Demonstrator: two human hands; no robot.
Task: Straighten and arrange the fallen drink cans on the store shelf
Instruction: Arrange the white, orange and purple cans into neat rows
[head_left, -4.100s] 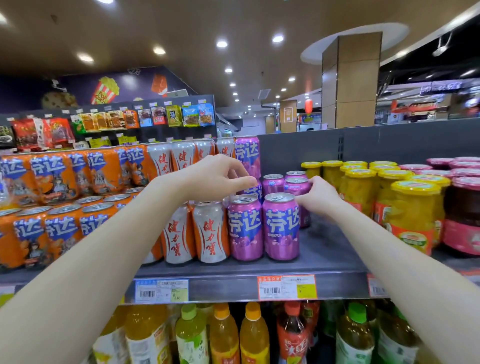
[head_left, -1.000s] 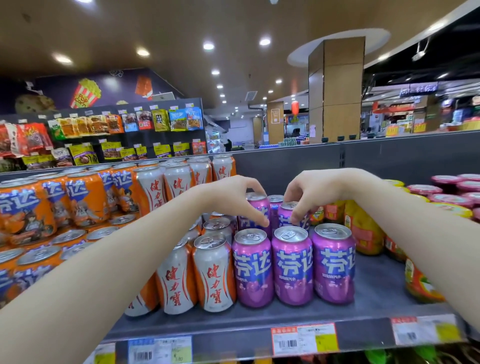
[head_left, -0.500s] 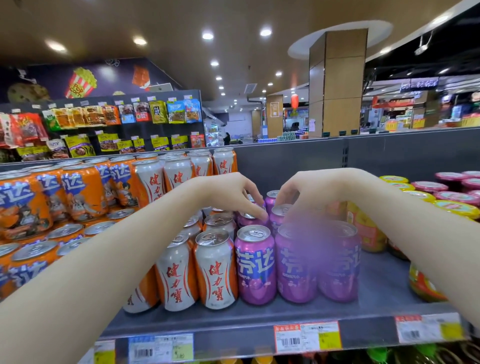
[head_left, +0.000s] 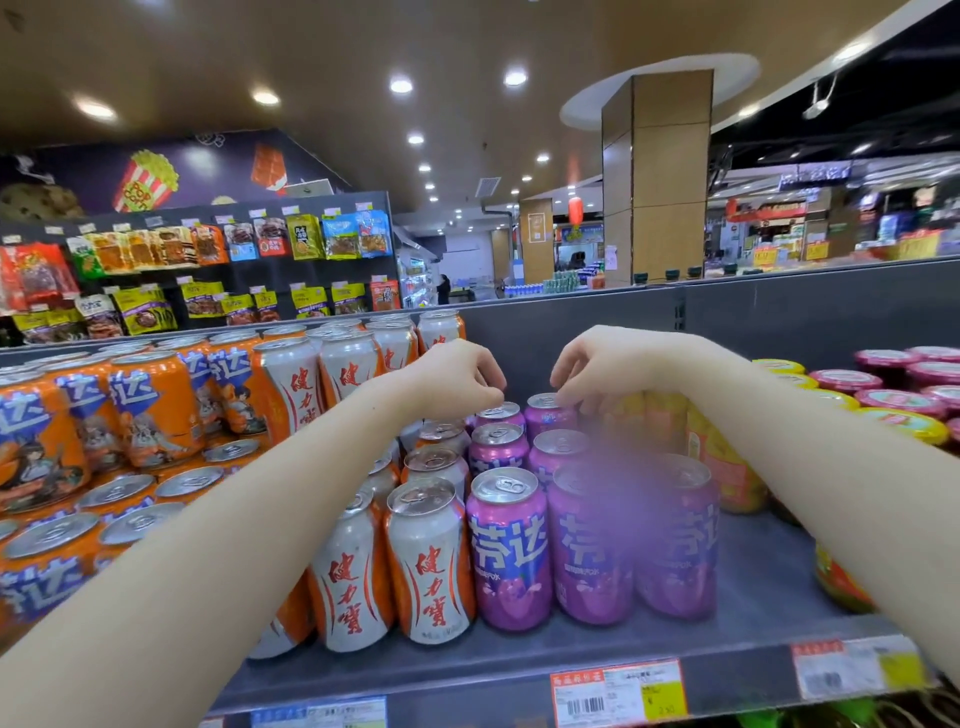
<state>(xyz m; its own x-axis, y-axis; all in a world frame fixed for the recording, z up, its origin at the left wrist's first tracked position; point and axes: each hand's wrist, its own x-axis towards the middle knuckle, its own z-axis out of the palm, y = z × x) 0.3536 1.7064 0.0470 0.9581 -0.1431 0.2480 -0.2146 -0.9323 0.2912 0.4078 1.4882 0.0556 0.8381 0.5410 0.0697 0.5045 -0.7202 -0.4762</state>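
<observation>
Standing upright in tidy rows on the grey shelf (head_left: 753, 582): purple drink cans (head_left: 509, 551), two front ones blurred. Reaching over them, left hand (head_left: 457, 384) and right hand (head_left: 597, 374), fingers curled down onto the rearmost can tops; whether actually gripping, hard to tell. Crowding the left, white-and-orange cans (head_left: 431, 566); flanking the right, yellow-lidded jars (head_left: 727, 467).

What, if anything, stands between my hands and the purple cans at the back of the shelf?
Nothing visible. The left hand and right hand hang right over the rear purple cans, reaching above the front purple cans; whether the fingertips touch the tops cannot be told.
</observation>
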